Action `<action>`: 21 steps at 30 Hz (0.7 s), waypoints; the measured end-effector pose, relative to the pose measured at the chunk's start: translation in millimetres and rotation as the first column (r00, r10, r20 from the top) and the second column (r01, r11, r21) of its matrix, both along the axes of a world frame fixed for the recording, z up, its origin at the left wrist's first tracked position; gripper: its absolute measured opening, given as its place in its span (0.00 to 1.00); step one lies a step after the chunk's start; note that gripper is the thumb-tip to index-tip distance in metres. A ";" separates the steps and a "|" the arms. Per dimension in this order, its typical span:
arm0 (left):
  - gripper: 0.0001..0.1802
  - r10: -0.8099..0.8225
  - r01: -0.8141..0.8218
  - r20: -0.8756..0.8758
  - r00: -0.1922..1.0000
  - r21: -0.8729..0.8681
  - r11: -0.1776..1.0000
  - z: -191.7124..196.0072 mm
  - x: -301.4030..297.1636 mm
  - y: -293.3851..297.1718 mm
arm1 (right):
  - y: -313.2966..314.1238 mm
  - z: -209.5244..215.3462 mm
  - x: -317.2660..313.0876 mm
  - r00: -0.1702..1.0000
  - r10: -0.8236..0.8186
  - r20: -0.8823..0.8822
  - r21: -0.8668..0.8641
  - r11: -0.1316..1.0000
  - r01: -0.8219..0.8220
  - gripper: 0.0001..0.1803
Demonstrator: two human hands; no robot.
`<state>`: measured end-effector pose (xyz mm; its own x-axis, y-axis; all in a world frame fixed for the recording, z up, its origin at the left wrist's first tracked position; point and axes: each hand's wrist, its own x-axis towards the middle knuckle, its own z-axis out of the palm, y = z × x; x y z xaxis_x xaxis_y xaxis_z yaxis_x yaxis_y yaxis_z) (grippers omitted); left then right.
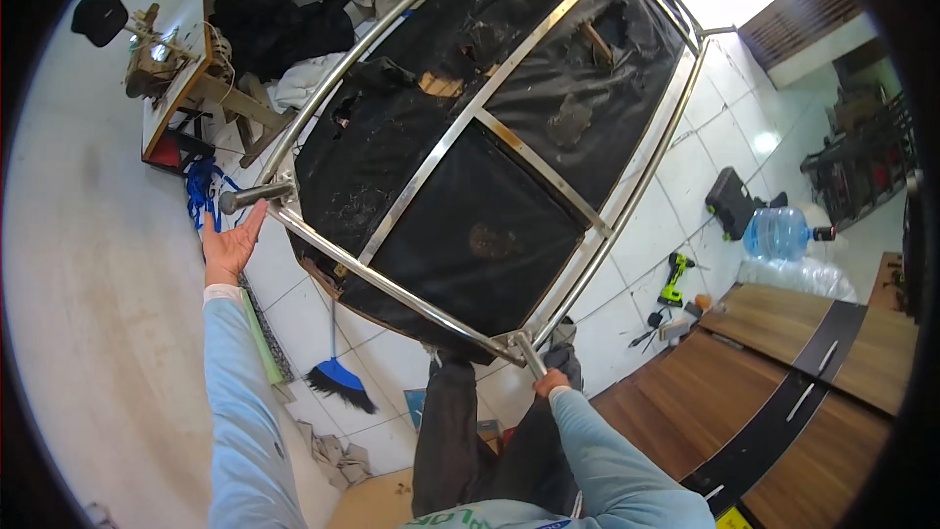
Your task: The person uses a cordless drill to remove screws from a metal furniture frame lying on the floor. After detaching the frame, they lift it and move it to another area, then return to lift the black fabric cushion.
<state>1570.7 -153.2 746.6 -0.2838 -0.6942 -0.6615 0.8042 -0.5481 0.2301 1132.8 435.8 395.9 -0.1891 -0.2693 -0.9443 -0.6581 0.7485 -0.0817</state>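
Observation:
A large piece of furniture with a shiny metal tube frame (401, 300) fills the middle, its torn black underside covering (460, 225) facing me. Flat metal bars cross that covering, and wood shows through several rips. At the near left corner, my left hand (233, 243) is open, palm up with fingers spread, against a short metal leg (257, 196). By the near right corner, my right hand (551, 382) is closed around another metal leg (532, 355). My legs stand right below the frame's near edge.
A blue broom (341, 384) lies on the white tiles at left. On the right are a green cordless drill (676, 279), a black tool case (730, 204), a blue water jug (778, 233) and brown wood panels (685, 382). A wooden stand (230, 103) is at far left.

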 end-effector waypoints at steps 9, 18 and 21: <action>0.57 -0.189 0.199 -0.073 0.979 0.184 0.963 15.0 22.7 -56.3 | -50.2 41.5 44.9 0.926 -0.344 -0.158 0.054 0.933 0.356 0.22; 0.16 -0.296 0.295 0.465 0.834 0.077 0.952 58.1 -70.3 -94.5 | -57.1 13.4 87.8 0.895 -0.421 -0.150 -0.105 0.907 0.409 0.21; 0.16 -0.258 0.311 0.597 0.760 0.015 0.950 46.7 -77.0 -110.5 | -49.0 7.0 97.6 0.890 -0.438 -0.131 -0.150 0.896 0.419 0.23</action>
<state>1493.8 -263.7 793.3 -0.0538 -0.7019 -0.7103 0.3089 -0.6881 0.6566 1230.4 386.7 402.9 -0.4535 -0.2324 -0.8604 -0.2870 0.9521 -0.1059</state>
